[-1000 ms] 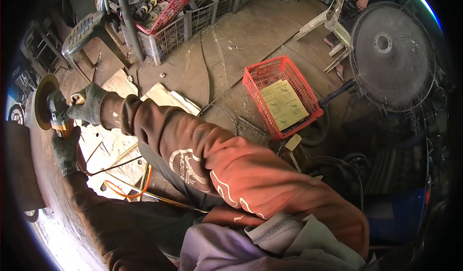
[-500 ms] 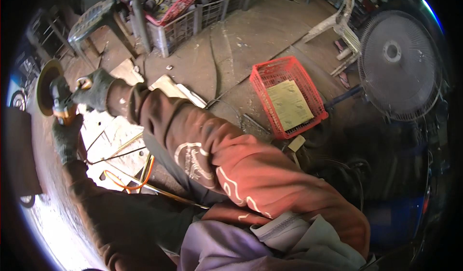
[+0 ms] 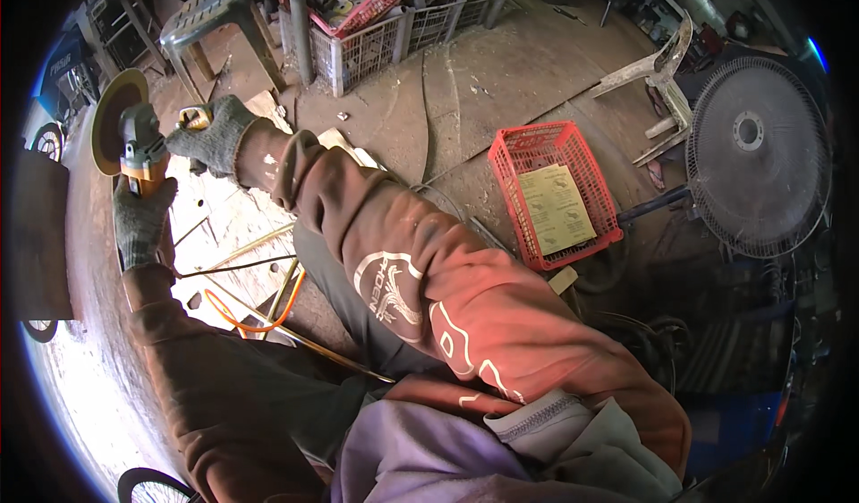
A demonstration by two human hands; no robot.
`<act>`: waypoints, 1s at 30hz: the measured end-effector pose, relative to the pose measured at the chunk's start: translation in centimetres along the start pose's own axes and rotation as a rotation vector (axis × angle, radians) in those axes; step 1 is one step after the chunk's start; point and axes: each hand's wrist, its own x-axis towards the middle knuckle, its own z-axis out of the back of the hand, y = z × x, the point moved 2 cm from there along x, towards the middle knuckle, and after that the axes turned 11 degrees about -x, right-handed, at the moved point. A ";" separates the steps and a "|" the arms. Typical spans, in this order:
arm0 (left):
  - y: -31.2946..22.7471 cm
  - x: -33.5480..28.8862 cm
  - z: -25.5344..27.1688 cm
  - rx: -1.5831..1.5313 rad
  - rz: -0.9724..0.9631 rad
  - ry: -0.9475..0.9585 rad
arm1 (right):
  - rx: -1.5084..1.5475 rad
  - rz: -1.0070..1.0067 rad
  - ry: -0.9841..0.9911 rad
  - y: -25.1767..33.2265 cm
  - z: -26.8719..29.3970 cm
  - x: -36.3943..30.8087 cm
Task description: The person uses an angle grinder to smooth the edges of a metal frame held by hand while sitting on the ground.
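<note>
My left hand (image 3: 141,221), in a grey knit glove, grips the orange body of an angle grinder (image 3: 141,158). The grinder's large brown disc (image 3: 114,123) stands nearly upright at the far left. My right hand (image 3: 219,136), gloved too, is closed beside the grinder's head. In its fist shows a small gold-coloured piece (image 3: 192,116); whether that belongs to the grinder I cannot tell. Below both hands, gold-coloured tubes (image 3: 331,355) and an orange loop (image 3: 255,326) lie by a brightly lit white board (image 3: 210,225).
A red plastic basket (image 3: 617,234) with a yellowish printed sheet (image 3: 557,212) stands right of my arm, near a pedestal fan (image 3: 761,163). At the back are a pale chair (image 3: 658,69), a plastic stool (image 3: 210,6), and grey crates (image 3: 367,60) under a red basket of discs (image 3: 353,24).
My view has shifted, so the whole scene sits lower and further right. Both hands still keep their grips, the grinder between them; the orange loop and basket look unmoved on the floor.
</note>
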 end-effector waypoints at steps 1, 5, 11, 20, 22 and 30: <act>0.3 -0.1 -0.1 -0.017 0.006 0.000 | -0.002 0.025 0.013 -0.1 0.0 0.0; 1.1 0.1 -0.4 -0.245 0.053 -0.025 | -0.103 0.025 -0.002 -0.5 -0.2 0.3; -0.6 -0.6 -0.4 -0.189 -0.072 -0.027 | 0.003 0.014 0.003 0.4 0.2 -1.0; -1.7 -1.3 -1.1 -0.415 0.078 -0.070 | 0.071 -0.051 0.018 1.0 0.6 -1.8; -1.6 -1.3 -1.1 -0.423 0.086 -0.054 | 0.093 -0.053 0.036 1.0 0.7 -1.7; -1.2 -1.2 -0.6 -0.266 0.072 -0.035 | 0.097 -0.050 0.006 0.3 0.2 -1.1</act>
